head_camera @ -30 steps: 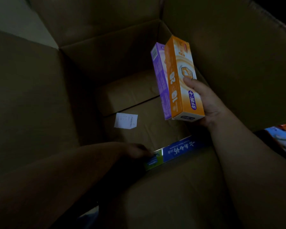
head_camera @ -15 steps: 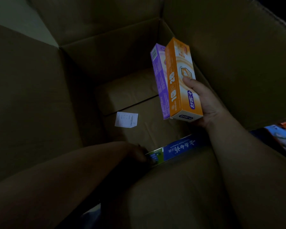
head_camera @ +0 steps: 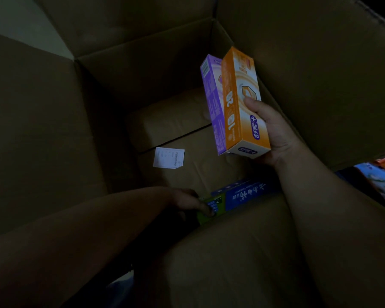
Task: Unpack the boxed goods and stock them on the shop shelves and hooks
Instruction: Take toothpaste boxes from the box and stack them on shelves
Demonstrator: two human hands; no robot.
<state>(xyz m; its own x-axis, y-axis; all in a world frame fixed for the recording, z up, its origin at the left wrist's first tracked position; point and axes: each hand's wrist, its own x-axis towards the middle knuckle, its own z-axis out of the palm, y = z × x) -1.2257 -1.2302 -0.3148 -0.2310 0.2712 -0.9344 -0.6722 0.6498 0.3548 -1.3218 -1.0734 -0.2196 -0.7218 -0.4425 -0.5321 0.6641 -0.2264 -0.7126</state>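
A large cardboard carton [head_camera: 53, 130] fills almost the whole frame, open at the top, with its flaps standing up on all sides. On its bottom, in the centre of the frame, lies a small white paper slip [head_camera: 168, 157] on the brown inner flaps. At the lower centre, a blue and green box [head_camera: 238, 197] lies flat on the carton bottom, against the near wall.

The right hand [head_camera: 273, 134], at the centre right of the frame, holds two long boxes together above the carton bottom: an orange box [head_camera: 242, 103] in front and a purple box [head_camera: 211, 101] directly behind it, touching it. The thumb is pressed on the orange face, and the other fingers are hidden behind the boxes. Both boxes stand nearly upright, leaning a little to the upper left.

The left hand [head_camera: 187, 201] reaches down at the lower centre and its fingers [head_camera: 206, 207] grip the green end of the blue and green box.

Between the paper slip and the carton walls the bottom is bare cardboard. The near wall of the carton covers part of the blue and green box.

The picture is very dark, so the left hand is hard to make out. At the right edge of the frame, outside the carton, some colourful packaging [head_camera: 378, 176] is cut off.
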